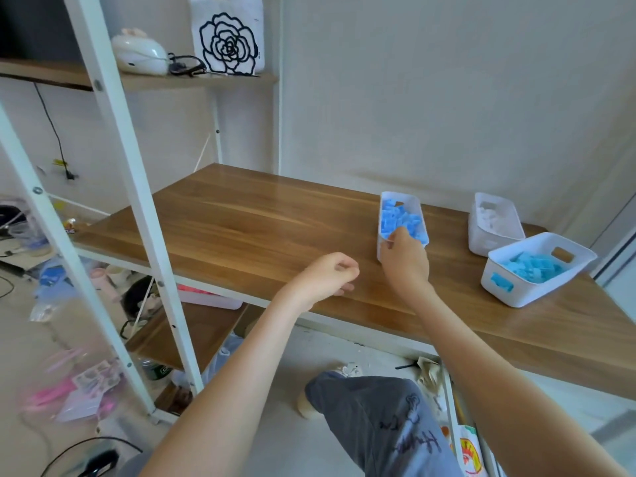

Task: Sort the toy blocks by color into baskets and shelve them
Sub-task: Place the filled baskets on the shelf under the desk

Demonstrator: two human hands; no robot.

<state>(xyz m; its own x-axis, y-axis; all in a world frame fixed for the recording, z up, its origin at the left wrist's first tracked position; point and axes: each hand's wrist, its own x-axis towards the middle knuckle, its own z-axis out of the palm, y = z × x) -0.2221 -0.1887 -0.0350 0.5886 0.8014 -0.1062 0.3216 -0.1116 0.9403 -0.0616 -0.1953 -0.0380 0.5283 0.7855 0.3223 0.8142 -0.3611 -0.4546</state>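
Three white baskets stand on the wooden table (pixel 261 232). The narrow middle basket (pixel 409 201) holds blue blocks (pixel 399 218); my right hand (pixel 404 261) grips its near end wall, thumb over the rim. A wider basket (pixel 537 270) at the right is also filled with blue blocks (pixel 531 266). Behind it a third basket (pixel 495 225) holds white blocks (pixel 492 215). My left hand (pixel 327 278) hovers over the table left of the middle basket, fingers curled, holding nothing that I can see.
A white-framed shelf unit (pixel 113 139) stands at the left; its upper shelf (pixel 144 79) carries a rose-print bag (pixel 229 36) and a white appliance (pixel 139 53). A lower shelf (pixel 186 333) sits under the table. Clutter, bags and cables lie on the floor. My knee (pixel 371 401) is below the table edge.
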